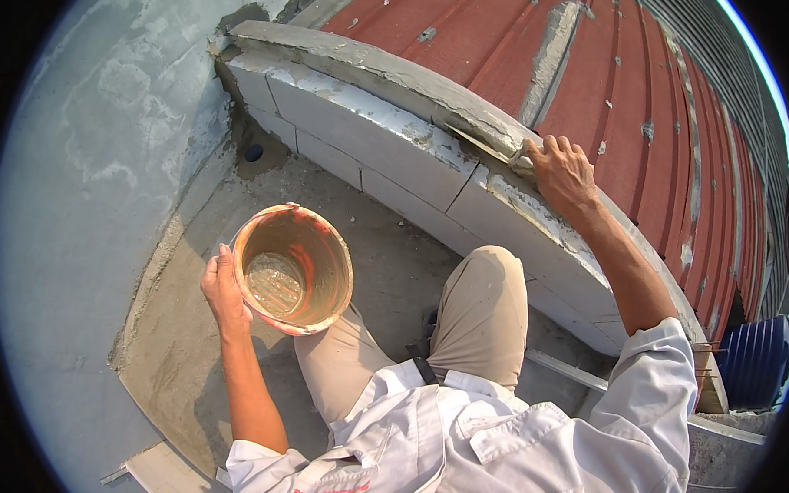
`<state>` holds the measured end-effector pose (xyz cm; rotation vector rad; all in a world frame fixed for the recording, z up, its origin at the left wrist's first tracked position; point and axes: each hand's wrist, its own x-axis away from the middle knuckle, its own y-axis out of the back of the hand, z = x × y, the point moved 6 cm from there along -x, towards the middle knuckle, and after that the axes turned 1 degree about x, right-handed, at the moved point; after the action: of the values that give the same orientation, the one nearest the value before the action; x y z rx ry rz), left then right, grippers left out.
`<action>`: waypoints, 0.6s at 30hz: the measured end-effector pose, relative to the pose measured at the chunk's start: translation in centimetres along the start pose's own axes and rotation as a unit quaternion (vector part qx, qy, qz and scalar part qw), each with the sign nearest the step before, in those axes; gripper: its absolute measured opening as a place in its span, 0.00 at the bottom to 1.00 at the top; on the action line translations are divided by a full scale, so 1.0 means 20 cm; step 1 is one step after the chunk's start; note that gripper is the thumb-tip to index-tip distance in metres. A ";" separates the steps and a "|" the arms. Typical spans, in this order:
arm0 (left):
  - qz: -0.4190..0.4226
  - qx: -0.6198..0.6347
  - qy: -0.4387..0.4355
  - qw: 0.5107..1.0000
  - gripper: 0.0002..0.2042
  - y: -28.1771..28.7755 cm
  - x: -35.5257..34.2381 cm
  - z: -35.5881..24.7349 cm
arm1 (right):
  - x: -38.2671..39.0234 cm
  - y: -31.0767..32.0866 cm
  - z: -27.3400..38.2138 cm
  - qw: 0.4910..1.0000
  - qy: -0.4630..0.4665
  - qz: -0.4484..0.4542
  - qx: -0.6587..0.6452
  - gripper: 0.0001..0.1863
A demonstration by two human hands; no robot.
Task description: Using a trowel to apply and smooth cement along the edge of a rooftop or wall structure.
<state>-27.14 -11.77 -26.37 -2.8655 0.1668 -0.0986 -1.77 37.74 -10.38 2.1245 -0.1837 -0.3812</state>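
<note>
My left hand (225, 291) is closed on the rim of an orange-red bucket (339, 274), which is tilted so its mouth faces up toward me. Grey mortar smears its inner wall, and a little wet mortar (274, 284) lies at the bottom. Out to the right, my right hand (563, 173) grips a trowel (482, 148). Its thin blade lies along the side of the rough mortar ledge (380, 69) on top of the low block wall (382, 134). My fingers hide the trowel's handle.
Beyond the wall slopes a red metal roof (483, 35). A grey plastered wall (89, 214) rises at left. Near the corner, a round pipe opening (253, 153) sits in the concrete floor (198, 358). A dark blue ribbed tank (755, 364) stands at far right.
</note>
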 end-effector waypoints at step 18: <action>0.037 0.012 -0.010 0.999 0.16 -0.04 -0.06 0.03 | 0.17 0.28 0.23 0.980 0.017 -0.033 -0.194 0.27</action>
<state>-28.14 -10.68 -26.68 -2.8316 0.2653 -0.0569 -0.03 29.99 -8.75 1.7538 -0.0153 -0.3844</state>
